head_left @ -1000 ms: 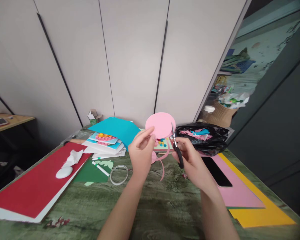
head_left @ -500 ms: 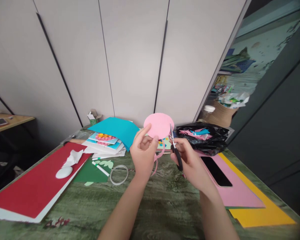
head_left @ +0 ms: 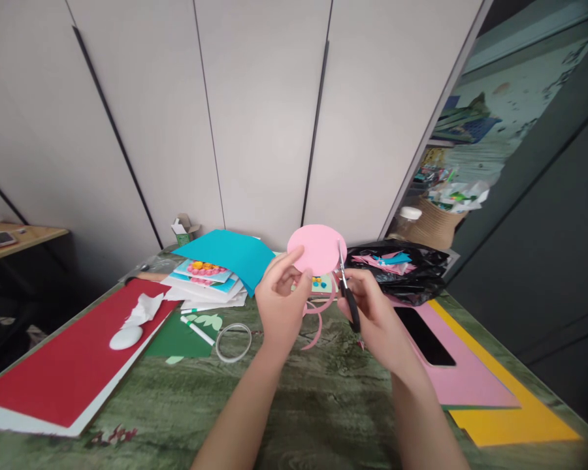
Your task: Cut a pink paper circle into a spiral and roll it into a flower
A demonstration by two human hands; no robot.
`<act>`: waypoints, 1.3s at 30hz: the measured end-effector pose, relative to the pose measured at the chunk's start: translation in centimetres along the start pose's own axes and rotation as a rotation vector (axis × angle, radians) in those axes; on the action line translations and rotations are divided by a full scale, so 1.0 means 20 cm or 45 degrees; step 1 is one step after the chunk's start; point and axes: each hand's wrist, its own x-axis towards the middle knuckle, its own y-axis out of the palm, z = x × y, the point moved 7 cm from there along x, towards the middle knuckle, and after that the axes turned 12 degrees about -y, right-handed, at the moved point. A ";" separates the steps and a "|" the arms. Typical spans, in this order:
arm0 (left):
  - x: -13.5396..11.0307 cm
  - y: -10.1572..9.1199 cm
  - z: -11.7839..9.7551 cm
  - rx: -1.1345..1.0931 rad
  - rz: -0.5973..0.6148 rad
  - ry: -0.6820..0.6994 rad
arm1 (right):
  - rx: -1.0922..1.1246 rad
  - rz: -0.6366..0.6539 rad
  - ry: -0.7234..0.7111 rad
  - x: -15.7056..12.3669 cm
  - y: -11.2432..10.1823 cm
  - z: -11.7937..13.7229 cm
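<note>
Raised above the table, a round piece of pink paper (head_left: pixel 317 247) is pinched between the thumb and fingers of my left hand (head_left: pixel 285 294). My right hand (head_left: pixel 371 307) is closed round the black handles of a pair of scissors (head_left: pixel 345 281). Their blades point up and lie at the right edge of the pink paper. A thin curled pink strip (head_left: pixel 317 331) dangles below the paper, between my two hands. My fingers partly cover the lower left of the paper.
Red paper (head_left: pixel 73 352), green paper (head_left: pixel 176 339) and a tape roll (head_left: pixel 233 343) lie left. Blue card (head_left: pixel 225 251) covers a stack behind. At right are a black plastic bag (head_left: pixel 421 267) with paper scraps, a phone (head_left: pixel 425 336), pink sheets (head_left: pixel 470 382) and yellow paper (head_left: pixel 524 424).
The pink paper and the scissors have shifted slightly right. The curled strip hangs longer and has swung to the right. My left hand has barely moved.
</note>
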 end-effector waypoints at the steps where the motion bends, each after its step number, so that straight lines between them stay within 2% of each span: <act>1: 0.00 -0.01 0.00 0.015 -0.018 0.022 | 0.002 0.004 0.000 0.00 0.00 0.00; 7: 0.00 -0.03 -0.01 0.038 -0.083 0.070 | -0.047 0.039 0.019 -0.01 0.00 -0.01; 15: 0.00 -0.04 -0.02 -0.020 -0.131 0.043 | -0.099 0.089 0.050 -0.02 0.00 -0.02; 28: 0.02 -0.03 0.02 -0.138 -0.100 -0.043 | -0.092 0.190 0.092 -0.02 0.01 -0.01; 39: 0.02 -0.02 0.03 -0.102 -0.025 -0.073 | -0.094 0.148 0.105 -0.02 0.01 -0.02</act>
